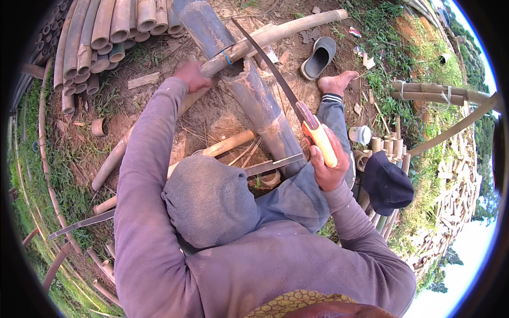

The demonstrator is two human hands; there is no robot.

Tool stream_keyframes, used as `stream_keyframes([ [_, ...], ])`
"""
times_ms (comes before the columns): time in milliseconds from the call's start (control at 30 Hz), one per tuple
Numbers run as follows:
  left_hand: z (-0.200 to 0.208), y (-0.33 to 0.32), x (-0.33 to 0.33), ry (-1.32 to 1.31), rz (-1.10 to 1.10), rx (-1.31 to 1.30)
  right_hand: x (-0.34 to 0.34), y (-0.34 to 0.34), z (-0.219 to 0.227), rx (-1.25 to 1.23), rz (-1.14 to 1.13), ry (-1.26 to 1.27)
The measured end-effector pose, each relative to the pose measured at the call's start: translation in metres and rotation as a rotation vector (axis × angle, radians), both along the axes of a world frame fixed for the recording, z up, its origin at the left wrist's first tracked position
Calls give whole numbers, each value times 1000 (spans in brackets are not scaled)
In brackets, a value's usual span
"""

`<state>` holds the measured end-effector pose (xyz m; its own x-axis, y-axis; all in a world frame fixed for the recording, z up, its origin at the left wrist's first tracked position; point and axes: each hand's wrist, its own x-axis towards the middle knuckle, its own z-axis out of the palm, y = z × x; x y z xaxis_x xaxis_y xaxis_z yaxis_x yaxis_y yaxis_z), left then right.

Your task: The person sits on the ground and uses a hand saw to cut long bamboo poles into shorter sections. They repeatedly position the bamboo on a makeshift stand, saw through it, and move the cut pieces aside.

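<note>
In my right hand (330, 161) is the yellow-and-orange handle of a hand saw (275, 74). Its long curved blade points up and to the left, crossing over a bamboo pole (286, 31); whether the teeth touch the pole I cannot tell. My left hand (192, 77) is closed at the left end of that pole, beside a thin blue tie (227, 57). The pole rests across a thick, dark log-like support (265, 114) near its broken, notched part. A flat blade (273, 165) lies across the support's near end by my leg.
Stacked bamboo tubes (122, 21) stand at the far left. A grey slip-on shoe (319, 57) lies beyond my bare foot (338, 84). On the right are a white cup (360, 134), a dark cap (387, 183) and short bamboo pieces. Another long blade (82, 223) is at the left.
</note>
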<state>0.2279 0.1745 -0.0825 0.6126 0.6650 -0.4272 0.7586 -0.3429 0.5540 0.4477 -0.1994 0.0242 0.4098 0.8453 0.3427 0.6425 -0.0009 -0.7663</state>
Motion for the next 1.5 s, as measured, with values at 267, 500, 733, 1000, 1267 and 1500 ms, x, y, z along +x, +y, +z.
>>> stream_keyframes([
  [267, 7, -22, 11, 123, 83, 311, 5, 104, -11, 60, 27, 18],
  [500, 6, -22, 17, 72, 82, 299, 1, 86, -10, 90, 12, 128],
  [733, -22, -44, 17, 108, 205, 615, -9, 117, 0, 121, -30, 50],
  [1000, 8, -42, 22, 208, 174, 452, -6, 49, 26, -3, -10, 52],
  [1267, 2, -49, 22, 193, 132, 435, -1, 107, -2, 54, -4, -18],
  [1500, 16, -37, 22, 260, 164, 401, -4, 83, -3, 92, 11, -28],
])
